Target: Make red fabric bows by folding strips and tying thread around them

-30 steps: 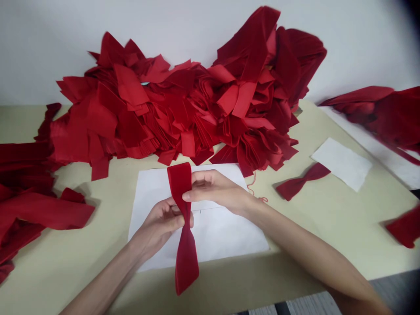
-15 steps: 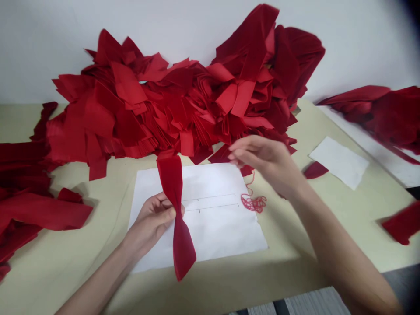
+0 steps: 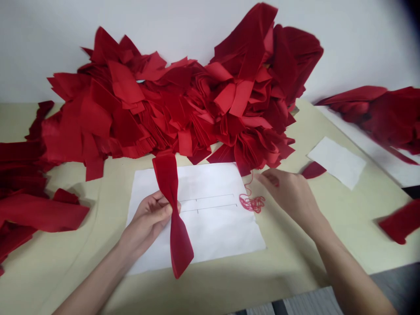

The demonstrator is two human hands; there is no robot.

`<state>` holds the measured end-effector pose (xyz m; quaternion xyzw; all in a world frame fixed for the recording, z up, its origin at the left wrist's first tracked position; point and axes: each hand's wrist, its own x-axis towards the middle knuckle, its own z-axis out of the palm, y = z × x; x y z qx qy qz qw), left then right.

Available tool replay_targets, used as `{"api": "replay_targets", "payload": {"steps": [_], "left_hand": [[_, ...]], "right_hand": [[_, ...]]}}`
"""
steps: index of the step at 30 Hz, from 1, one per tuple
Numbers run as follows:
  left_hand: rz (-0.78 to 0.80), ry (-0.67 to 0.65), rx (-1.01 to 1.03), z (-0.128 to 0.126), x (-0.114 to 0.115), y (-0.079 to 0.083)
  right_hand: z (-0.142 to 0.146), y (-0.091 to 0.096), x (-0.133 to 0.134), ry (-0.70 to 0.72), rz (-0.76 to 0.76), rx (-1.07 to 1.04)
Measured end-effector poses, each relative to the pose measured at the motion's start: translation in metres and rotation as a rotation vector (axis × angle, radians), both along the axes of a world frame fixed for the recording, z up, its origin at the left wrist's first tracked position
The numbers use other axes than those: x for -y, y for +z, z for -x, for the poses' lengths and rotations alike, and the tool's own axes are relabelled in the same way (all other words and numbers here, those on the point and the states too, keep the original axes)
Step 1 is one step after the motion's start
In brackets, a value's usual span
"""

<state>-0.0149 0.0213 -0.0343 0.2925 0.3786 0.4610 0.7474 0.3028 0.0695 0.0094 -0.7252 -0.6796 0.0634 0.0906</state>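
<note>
My left hand pinches the middle of a dark red velvet bow between thumb and fingers. The bow is gathered narrow at the pinch, and its two ends flare out above and below. My right hand is at the upper right of the paper, with fingers drawn together. Its fingertips lie beside the upper end of a red string, loosely coiled at the paper's right edge. I cannot make out whether the string is between them. Under the left hand lies a white paper sheet with ruled lines.
Behind the sheet rises a large heap of red velvet strips against the wall. More red pieces lie at left. To the right are a small white paper, a red piece and another red pile on a white board.
My right hand has come down and slightly right, from above the string to beside its upper end. The left hand keeps its pinch on the bow.
</note>
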Motion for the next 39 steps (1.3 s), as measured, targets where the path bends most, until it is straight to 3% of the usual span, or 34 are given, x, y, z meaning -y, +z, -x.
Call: {"api": "replay_targets", "payload": {"steps": [4, 9, 15, 22, 25, 31, 34, 37, 39], "left_hand": [[0.009, 0.009, -0.001, 0.000, 0.000, 0.000], [-0.009, -0.019, 0.010, -0.001, 0.001, 0.001], [-0.019, -0.024, 0.004, -0.001, 0.000, 0.003], [-0.009, -0.038, -0.009, 0.000, -0.001, 0.002], [-0.003, -0.029, -0.015, 0.001, -0.001, 0.001], [-0.010, -0.015, -0.031, 0.000, -0.001, 0.002], [-0.012, -0.021, -0.044, -0.001, -0.001, 0.005], [-0.011, -0.015, -0.037, -0.001, -0.001, 0.006], [-0.007, -0.015, -0.033, -0.001, -0.001, 0.006]], "right_hand": [[-0.001, -0.008, -0.020, 0.046, -0.193, -0.025], [0.012, -0.017, -0.037, 0.200, -0.187, 0.092], [0.023, -0.021, -0.045, 0.070, -0.118, 0.190], [0.021, -0.030, -0.049, 0.061, -0.124, 0.116], [0.018, -0.029, -0.049, 0.087, -0.162, -0.017], [0.018, -0.020, -0.043, 0.235, -0.112, -0.590], [0.014, -0.012, -0.041, 0.234, -0.135, -0.741], [0.005, -0.004, -0.042, 0.152, -0.232, -0.604], [0.001, -0.003, -0.043, 0.150, -0.217, -0.418]]}}
